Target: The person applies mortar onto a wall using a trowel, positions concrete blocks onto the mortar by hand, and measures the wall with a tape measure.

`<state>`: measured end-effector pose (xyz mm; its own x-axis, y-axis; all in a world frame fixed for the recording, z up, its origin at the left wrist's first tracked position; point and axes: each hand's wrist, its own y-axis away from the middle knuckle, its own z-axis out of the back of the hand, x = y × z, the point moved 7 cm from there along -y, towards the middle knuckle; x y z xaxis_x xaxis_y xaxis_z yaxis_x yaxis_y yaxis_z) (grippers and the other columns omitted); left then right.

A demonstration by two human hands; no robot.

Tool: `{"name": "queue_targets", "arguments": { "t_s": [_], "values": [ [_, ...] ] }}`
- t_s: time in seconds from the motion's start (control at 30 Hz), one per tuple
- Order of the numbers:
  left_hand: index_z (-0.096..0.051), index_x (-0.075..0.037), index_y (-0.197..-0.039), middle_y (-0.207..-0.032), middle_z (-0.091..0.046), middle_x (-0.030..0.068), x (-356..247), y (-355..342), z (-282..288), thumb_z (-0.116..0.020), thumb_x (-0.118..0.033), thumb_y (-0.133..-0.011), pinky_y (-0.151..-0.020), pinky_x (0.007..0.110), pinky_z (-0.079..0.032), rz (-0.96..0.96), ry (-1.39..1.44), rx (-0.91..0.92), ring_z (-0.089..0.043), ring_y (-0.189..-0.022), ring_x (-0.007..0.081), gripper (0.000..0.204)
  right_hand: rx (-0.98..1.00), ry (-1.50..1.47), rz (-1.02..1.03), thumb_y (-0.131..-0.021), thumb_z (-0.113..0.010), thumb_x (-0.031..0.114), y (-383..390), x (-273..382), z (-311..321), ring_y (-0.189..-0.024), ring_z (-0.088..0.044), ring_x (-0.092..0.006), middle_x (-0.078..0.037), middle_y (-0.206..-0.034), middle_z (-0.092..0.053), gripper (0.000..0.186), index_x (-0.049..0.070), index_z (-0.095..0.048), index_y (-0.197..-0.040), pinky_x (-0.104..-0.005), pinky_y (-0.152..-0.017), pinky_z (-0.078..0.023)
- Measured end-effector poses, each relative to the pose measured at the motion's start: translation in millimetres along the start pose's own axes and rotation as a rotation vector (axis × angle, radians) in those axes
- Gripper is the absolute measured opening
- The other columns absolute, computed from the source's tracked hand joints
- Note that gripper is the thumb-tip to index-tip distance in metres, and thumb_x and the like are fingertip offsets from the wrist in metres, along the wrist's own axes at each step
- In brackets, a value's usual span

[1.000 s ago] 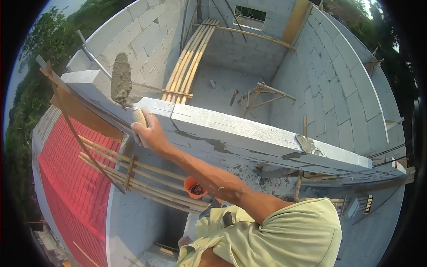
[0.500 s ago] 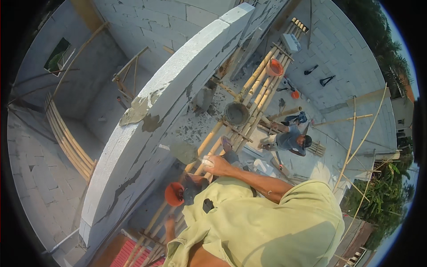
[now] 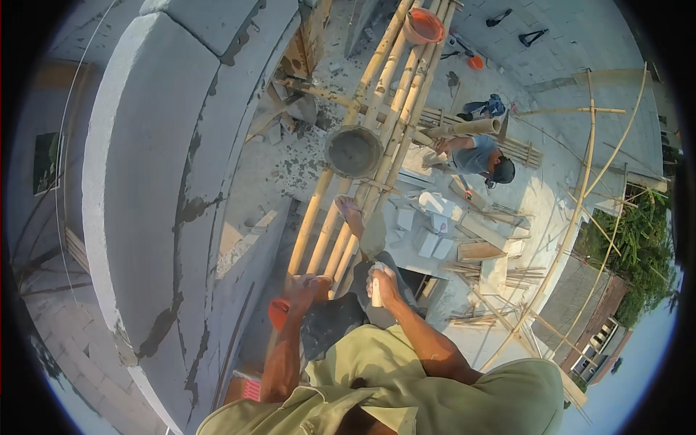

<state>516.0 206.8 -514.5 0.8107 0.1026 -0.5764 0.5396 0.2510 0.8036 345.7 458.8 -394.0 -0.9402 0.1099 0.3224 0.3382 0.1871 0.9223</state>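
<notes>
Head view, and we're looking straight down past a pale green shirt [image 3: 384, 362] with both hands in sight. Here's the right hand [image 3: 384, 284], fingers wrapped around the pale handle of a trowel [image 3: 373, 238]! We see that trowel in front of the body, its grey blade pointing away from us, over the dark trousers and beside the bamboo poles [image 3: 319, 243].

Across to the left hand [image 3: 296, 291]: it's low, just beside an orange bucket [image 3: 278, 313] that is partly covered from our angle. Is it gripping anything? We can't tell from here; the fingers are too hard to make out, and so is whether they touch the rim.

Up the poles we go. A bare foot [image 3: 349, 212] is planted on them, and beyond it sits a grey bucket [image 3: 354, 152], with grey mix filling the round opening. Farther along, near the top, we've got a second bucket [image 3: 424, 27], reddish orange, on the same poles.

To our left, the block wall [image 3: 148, 145] sweeps up in a big curve, mortar smeared along its joints. Down on the right, a co-worker [image 3: 473, 155] in a blue-grey top and dark cap bends forward, with white blocks [image 3: 433, 224] lying near.
</notes>
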Motion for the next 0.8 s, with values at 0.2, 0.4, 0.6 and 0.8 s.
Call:
{"name": "queue_targets", "arguments": {
  "t_s": [0.2,0.4,0.6,0.8],
  "values": [
    [-0.068,0.002,-0.118,-0.096,-0.069,0.0075,-19.4,-151.1,-135.0,-0.072,-0.030,-0.093,-0.081,0.035,-0.053,0.114,0.109,0.155,-0.066,-0.088,0.0188,0.041,-0.040,-0.084,-0.094,-0.087,-0.059,0.019,-11.6,-14.1,38.7,-0.053,-0.054,-0.0190,-0.007,-0.068,-0.054,0.015,0.007,-0.053,-0.094,-0.0344,-0.047,-0.047],
    [-0.050,0.007,-0.146,-0.138,-0.062,0.0235,-102.6,-269.7,-190.9,-0.076,-0.035,-0.090,-0.099,0.039,-0.050,0.006,0.097,-0.207,-0.062,-0.124,0.0322,0.075,-0.155,-0.231,-0.093,-0.091,-0.064,0.015,-13.3,-24.0,96.1,-0.054,-0.057,-0.0198,-0.008,-0.069,-0.057,0.015,0.005,-0.056,-0.099,-0.0344,-0.050,-0.048],
    [-0.037,0.001,-0.159,-0.159,-0.044,0.0219,-125.8,-360.1,-167.9,-0.054,-0.069,-0.097,-0.116,0.041,-0.038,0.396,0.598,-0.382,-0.045,-0.145,0.0326,0.095,-0.110,-0.257,-0.035,-0.093,-0.060,0.016,-19.7,-17.0,97.9,-0.055,-0.055,-0.0207,-0.009,-0.070,-0.054,0.016,0.006,-0.053,-0.103,-0.0361,-0.052,-0.048],
    [-0.041,0.001,-0.157,-0.159,-0.046,0.0180,-122.4,-382.7,-173.7,-0.044,-0.070,-0.101,-0.119,0.041,-0.033,0.355,0.715,-0.616,-0.048,-0.143,0.0308,0.091,-0.104,-0.315,-0.088,-0.092,-0.059,0.016,-23.9,-30.2,102.6,-0.055,-0.055,-0.0226,-0.010,-0.069,-0.054,0.017,0.007,-0.054,-0.105,-0.0373,-0.052,-0.048]
  ]
}}
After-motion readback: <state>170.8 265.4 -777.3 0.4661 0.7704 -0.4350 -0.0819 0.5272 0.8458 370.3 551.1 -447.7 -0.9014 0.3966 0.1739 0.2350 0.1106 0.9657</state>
